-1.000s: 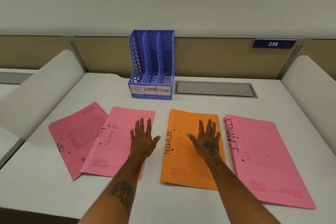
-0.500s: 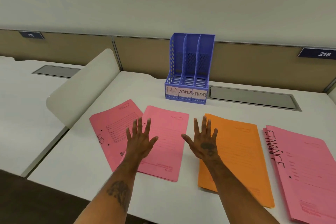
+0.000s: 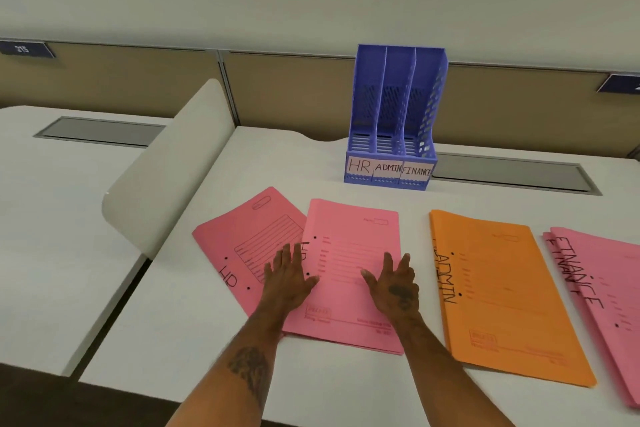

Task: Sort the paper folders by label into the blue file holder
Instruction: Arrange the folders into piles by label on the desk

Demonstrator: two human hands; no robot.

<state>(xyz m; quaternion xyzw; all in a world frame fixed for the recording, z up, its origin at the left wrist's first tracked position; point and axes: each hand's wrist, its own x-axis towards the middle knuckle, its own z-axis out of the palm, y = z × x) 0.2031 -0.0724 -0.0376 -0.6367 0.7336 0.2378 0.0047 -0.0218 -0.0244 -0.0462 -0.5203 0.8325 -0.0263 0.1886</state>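
Note:
The blue file holder [image 3: 394,121] stands at the back of the desk, its three slots empty, labelled HR, ADMIN and FINANCE. Two pink HR folders lie in front of it: a tilted one [image 3: 242,243] on the left, partly under a second one [image 3: 353,267]. To the right lie an orange ADMIN folder [image 3: 502,295] and pink FINANCE folders [image 3: 609,295], stacked at the frame's edge. My left hand [image 3: 287,281] lies flat over the left edge of the second HR folder, fingers spread. Flat on that folder's right part, my right hand [image 3: 394,284] has its fingers apart.
A white curved divider [image 3: 166,166] separates this white desk [image 3: 194,329] from the neighbouring desk on the left. A grey cable flap [image 3: 512,173] sits behind the folders, right of the holder. A tan partition wall runs along the back.
The view has swung left. Both hands moved left: the right hand left the orange ADMIN folder and now lies on the second HR folder; the left hand shifted to that folder's left edge.

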